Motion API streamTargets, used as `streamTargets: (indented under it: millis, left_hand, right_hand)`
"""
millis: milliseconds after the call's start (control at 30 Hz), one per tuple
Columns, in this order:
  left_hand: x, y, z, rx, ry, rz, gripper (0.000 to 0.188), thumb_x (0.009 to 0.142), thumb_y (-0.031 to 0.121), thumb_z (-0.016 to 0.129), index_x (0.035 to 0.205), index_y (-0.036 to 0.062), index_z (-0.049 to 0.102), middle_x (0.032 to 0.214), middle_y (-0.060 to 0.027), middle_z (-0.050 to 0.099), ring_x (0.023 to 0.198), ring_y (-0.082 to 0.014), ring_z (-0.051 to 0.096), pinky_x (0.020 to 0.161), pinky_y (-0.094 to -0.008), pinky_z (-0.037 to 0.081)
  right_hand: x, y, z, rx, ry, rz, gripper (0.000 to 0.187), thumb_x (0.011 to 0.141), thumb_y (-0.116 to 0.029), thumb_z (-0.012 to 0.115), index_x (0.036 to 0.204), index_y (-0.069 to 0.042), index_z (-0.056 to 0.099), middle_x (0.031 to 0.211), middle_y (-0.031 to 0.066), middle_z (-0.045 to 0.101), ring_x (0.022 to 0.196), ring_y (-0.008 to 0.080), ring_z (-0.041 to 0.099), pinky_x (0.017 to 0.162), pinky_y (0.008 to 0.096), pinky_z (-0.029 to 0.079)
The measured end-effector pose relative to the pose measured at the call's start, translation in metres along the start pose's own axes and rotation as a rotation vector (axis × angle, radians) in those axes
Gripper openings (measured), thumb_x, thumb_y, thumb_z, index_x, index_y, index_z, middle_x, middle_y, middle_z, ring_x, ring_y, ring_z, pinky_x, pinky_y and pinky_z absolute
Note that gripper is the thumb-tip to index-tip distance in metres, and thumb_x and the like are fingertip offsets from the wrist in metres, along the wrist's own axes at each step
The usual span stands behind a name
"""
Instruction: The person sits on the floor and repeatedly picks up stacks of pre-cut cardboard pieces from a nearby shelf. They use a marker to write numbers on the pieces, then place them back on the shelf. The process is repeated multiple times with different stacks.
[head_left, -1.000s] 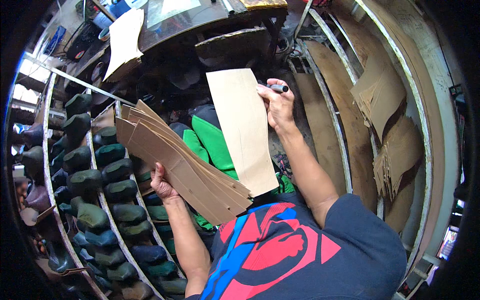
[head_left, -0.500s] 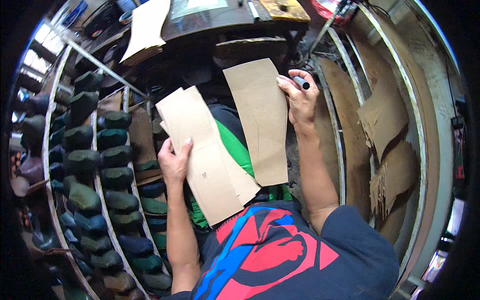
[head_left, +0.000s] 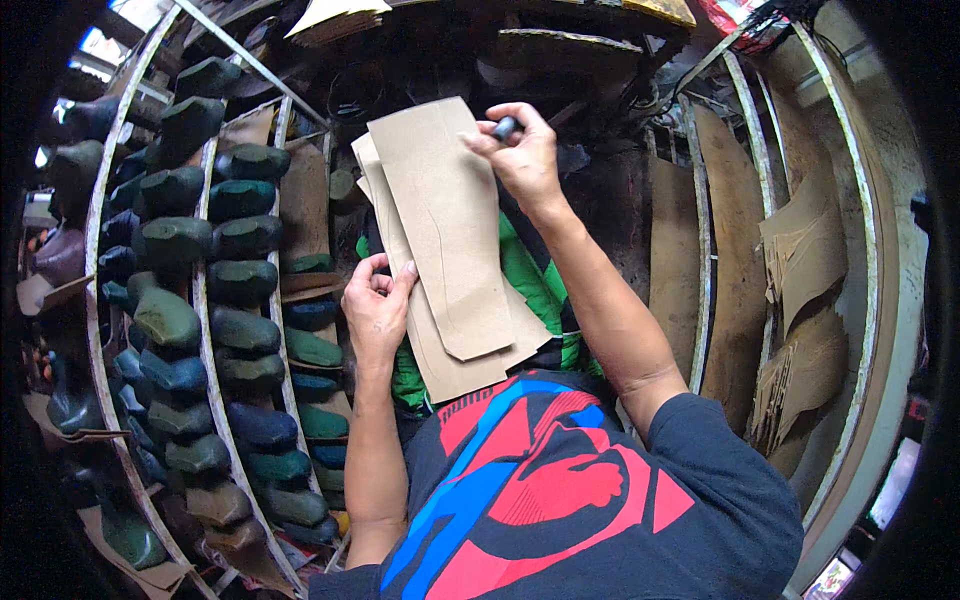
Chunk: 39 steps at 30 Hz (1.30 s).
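Several tan cardboard pieces lie over my lap. On top is a long, gently curved cardboard sheet [head_left: 445, 225] with a thin drawn line running down it. Beneath it, more cardboard sheets [head_left: 455, 378] fan out at the left and along the bottom. My left hand [head_left: 378, 305] grips the left edge of the pile, thumb on top; its other fingers are partly hidden. A dark, capped-looking marker [head_left: 506, 129] sits in the closed fingers of my right hand [head_left: 523, 160]. The fingertips of that hand are at the top sheet's upper right edge, slightly blurred.
To the left, a metal rack [head_left: 203, 270] carries rows of dark green and blue foot-shaped shoe lasts [head_left: 172, 240]. On the right, another frame holds large brown sheets [head_left: 735, 250] and stacked cut pieces [head_left: 805, 235]. A cluttered table with a paper stack [head_left: 335, 15] stands ahead.
My right hand has moved left, bringing its cardboard sheet from beside the pile onto it. The marker stays in that hand. The view has tilted, so the table sits higher.
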<state>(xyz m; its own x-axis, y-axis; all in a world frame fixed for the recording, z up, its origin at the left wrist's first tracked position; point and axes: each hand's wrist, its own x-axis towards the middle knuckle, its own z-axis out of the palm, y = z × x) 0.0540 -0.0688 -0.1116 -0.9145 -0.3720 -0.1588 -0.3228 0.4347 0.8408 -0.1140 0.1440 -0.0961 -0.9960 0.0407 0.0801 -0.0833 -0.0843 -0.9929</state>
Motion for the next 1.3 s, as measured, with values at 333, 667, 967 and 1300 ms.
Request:
streamTargets:
  millis: [333,667,967,1300]
  left_hand:
    - [-0.010,0.011,0.005,0.041,0.016,0.051,0.055,0.084,0.034,0.088,0.113,-0.0043,0.062,0.067,-0.0073,0.066,0.060,-0.0145,0.061,0.061,-0.0334,0.049]
    - [-0.008,0.008,0.006,-0.028,0.017,-0.035,0.042,0.086,0.028,0.088,0.100,-0.0015,0.062,0.065,-0.0063,0.067,0.056,-0.0126,0.058,0.056,-0.0324,0.046]
    - [0.000,-0.006,0.006,-0.074,-0.024,-0.040,0.040,0.085,0.028,0.088,0.095,-0.0003,0.062,0.063,-0.0057,0.066,0.054,-0.0105,0.055,0.054,-0.0320,0.044]
    - [-0.002,-0.004,0.006,-0.052,-0.014,-0.022,0.040,0.085,0.028,0.088,0.096,-0.0012,0.063,0.065,-0.0072,0.069,0.056,-0.0117,0.059,0.056,-0.0321,0.047]
  right_hand:
    - [-0.086,-0.039,-0.019,-0.020,0.002,-0.126,0.040,0.110,-0.029,0.055,0.112,0.005,0.075,0.092,0.0123,0.075,0.076,0.0168,0.072,0.071,0.0301,0.060]
    - [-0.135,-0.021,-0.026,-0.011,-0.031,0.014,0.025,0.099,-0.007,0.067,0.120,0.008,0.069,0.097,0.0155,0.076,0.081,0.0186,0.074,0.077,0.0291,0.061]
    - [-0.155,0.008,-0.012,-0.170,-0.076,0.003,0.014,0.094,-0.007,0.072,0.101,0.005,0.073,0.082,0.0057,0.074,0.072,0.0084,0.068,0.066,0.0247,0.056]
    - [-0.152,0.015,-0.009,-0.278,-0.140,-0.037,0.014,0.090,-0.011,0.075,0.094,0.002,0.074,0.072,0.0044,0.071,0.062,0.0062,0.063,0.057,0.0241,0.051]
